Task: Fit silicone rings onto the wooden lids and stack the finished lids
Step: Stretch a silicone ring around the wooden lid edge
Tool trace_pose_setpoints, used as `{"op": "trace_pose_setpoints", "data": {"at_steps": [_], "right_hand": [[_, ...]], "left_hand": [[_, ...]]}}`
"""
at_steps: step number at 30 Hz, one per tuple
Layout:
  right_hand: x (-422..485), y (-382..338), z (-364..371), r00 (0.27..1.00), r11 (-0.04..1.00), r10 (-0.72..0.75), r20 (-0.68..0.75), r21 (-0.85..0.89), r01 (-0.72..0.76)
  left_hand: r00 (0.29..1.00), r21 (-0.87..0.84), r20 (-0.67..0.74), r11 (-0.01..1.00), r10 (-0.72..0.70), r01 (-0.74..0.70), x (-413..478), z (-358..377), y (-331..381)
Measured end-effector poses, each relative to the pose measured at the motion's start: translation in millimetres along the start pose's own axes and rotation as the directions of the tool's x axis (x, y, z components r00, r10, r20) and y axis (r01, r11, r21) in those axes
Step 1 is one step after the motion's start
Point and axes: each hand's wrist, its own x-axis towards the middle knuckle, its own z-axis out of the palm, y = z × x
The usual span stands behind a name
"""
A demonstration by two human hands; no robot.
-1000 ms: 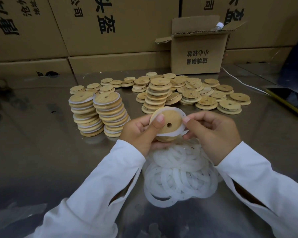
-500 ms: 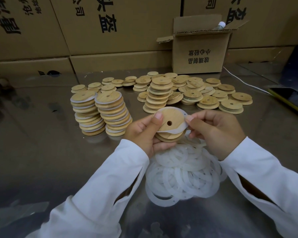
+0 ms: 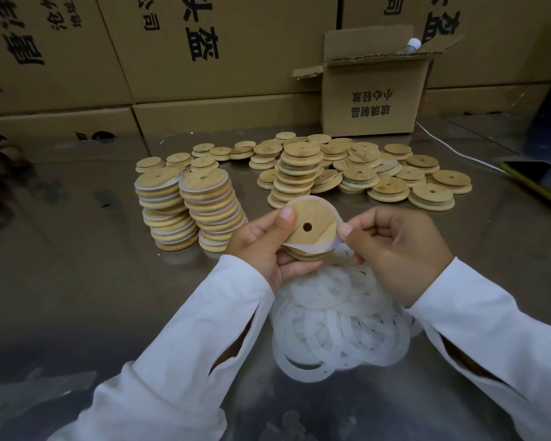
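On the left of the shiny table (image 3: 77,281) stand two tall stacks of finished lids (image 3: 188,211), side by side, with white edges peeking out between the wood. Next comes the left hand (image 3: 261,246). It grips a wooden lid (image 3: 309,224) up above the table, thumb on top and fingers underneath. A silicone ring (image 3: 309,248) is partly around that lid (the near side hangs loose). The right hand (image 3: 395,249) pinches the ring's edge just beside the lid. So this looks like the fitting step, about half done. I think the next move needs the ring pulled over the rest of the rim until it sits flat all round. Then the lid can go on a stack. Under the hands lies a heap of spare rings (image 3: 337,326). Farther back and to the right are many bare lids (image 3: 379,173). Behind them an open cardboard box (image 3: 372,100) holds a bottle (image 3: 409,46); I cannot see what else is inside.
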Motion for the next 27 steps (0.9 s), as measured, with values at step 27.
{"op": "trace_pose_setpoints", "data": {"at_steps": [27], "right_hand": [[-1.2,15.3,6.6,0.989,0.999,-0.032,-0.146,-0.044,0.026]], "left_hand": [[0.933,0.338,-0.120,0.897,0.341,-0.284,-3.2,11.1,-4.9]]}}
